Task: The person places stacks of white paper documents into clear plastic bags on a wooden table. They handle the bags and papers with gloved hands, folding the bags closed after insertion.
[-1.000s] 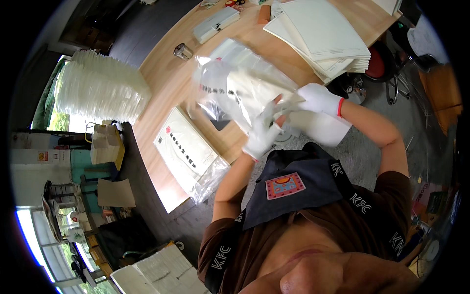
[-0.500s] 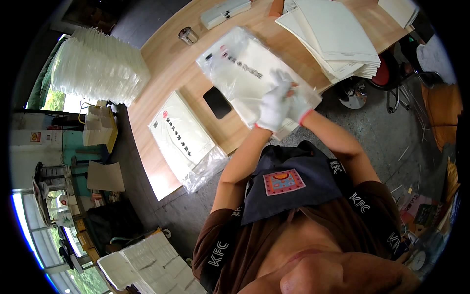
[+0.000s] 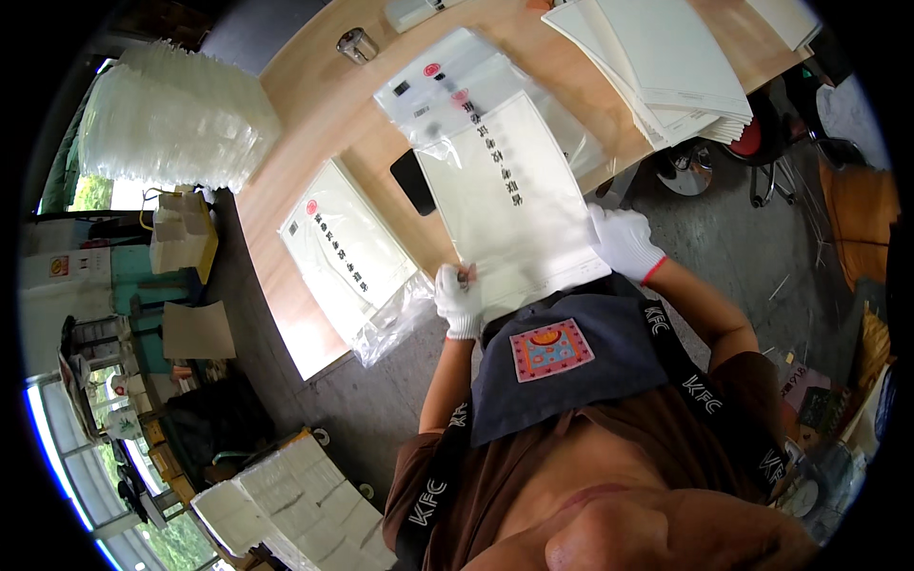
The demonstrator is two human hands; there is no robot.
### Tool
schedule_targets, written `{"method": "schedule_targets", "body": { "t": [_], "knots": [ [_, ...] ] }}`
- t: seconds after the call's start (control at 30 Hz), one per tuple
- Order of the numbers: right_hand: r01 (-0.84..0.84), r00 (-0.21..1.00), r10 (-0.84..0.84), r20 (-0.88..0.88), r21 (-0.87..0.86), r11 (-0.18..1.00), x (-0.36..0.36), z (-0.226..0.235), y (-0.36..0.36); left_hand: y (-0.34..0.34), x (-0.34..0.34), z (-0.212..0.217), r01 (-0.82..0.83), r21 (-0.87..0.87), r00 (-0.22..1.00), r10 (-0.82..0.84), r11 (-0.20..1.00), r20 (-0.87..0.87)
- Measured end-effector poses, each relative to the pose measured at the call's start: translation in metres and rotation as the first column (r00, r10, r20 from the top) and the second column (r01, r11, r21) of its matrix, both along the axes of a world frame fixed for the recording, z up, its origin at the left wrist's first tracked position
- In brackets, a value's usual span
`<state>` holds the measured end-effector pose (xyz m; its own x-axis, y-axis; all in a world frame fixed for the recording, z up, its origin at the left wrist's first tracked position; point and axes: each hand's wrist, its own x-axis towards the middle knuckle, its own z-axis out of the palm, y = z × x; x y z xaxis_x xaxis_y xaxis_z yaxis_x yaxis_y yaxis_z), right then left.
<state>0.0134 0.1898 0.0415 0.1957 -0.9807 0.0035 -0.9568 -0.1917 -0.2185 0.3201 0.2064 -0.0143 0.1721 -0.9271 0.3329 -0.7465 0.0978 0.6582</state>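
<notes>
A clear plastic bag with white paper sheets in it (image 3: 514, 219) lies tilted at the front of the table, its near end by my apron. My left hand (image 3: 461, 301), in a white glove with bare fingertips, is closed on the bag's near left corner. At the near right edge, my gloved right hand (image 3: 625, 242) grips the bag, its fingers partly hidden. Under the bag's far end lie flat clear bags (image 3: 457, 62) with red round marks and dark print. To the left rests a filled paper bag (image 3: 338, 252), its loose plastic end crumpled toward me.
Between the bags lies a black phone (image 3: 411, 183), partly covered. A metal cup (image 3: 357, 46) stands at the far edge. Fanned white paper stacks (image 3: 666, 67) occupy the far right. A tall pile of plastic-wrapped sheets (image 3: 176, 119) is at the left, and stools (image 3: 757, 143) stand to the right.
My hands, together over the bags before, have moved apart and toward me to the two sides of the near end. The paper-filled bag has come nearer, uncovering the flat bags beneath.
</notes>
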Motion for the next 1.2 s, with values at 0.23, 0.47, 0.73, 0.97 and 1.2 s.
{"method": "schedule_targets", "body": {
  "t": [0.23, 0.47, 0.73, 0.97, 1.2],
  "knots": [
    [-0.107, 0.992, 0.119, -0.036, 0.244, 0.964, -0.005, 0.007, 0.074, 0.092, 0.008, 0.022, 0.218, 0.375, 0.891, -0.027, 0.901, -0.453],
    [-0.171, 0.983, 0.181, -0.023, 0.236, 0.957, -0.016, 0.012, 0.018, 0.055, 0.035, -0.021, 0.384, 0.152, 0.923, -0.383, 0.911, -0.033],
    [0.051, 0.776, -0.456, 0.436, 0.677, 0.734, -0.031, -0.040, -0.021, 0.022, 0.020, -0.043, 0.278, 0.631, 0.599, 0.384, 0.724, -0.703],
    [-0.533, 0.172, -0.459, 0.871, 0.475, 0.701, 0.077, -0.082, -0.018, 0.041, 0.086, 0.065, 0.090, 0.321, 0.760, 0.144, 0.943, -0.634],
    [-0.598, 0.529, -0.135, 0.838, 0.481, 0.641, 0.264, -0.045, -0.093, 0.047, 0.225, 0.090, -0.322, 0.162, 0.813, 0.360, 0.933, -0.458]
  ]
}}
